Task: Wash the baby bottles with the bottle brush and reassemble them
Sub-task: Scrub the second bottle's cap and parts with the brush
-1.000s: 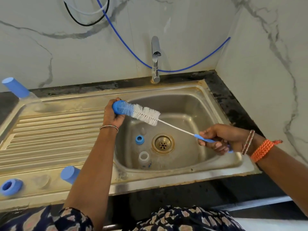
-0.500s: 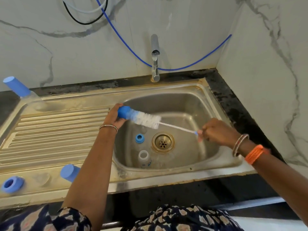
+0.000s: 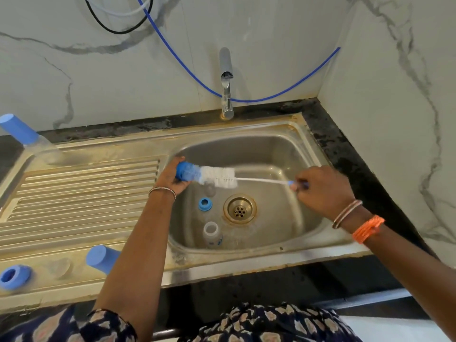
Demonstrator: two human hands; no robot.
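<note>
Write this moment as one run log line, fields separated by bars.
left hand: grips bottle brush head end | right hand: grips its handle | brush over sink basin | tap: no water visible

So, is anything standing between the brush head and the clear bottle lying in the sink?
Nothing visible does. The brush is held above the basin by both hands, left hand at the blue tip, right hand at the handle. The bottle lies below it, open space between; the blue ring sits beside.

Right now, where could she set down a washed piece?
The ribbed drainboard is bare between the capped bottle behind and blue cap and blue ring in front. The sink basin is crowded around the drain.
</note>
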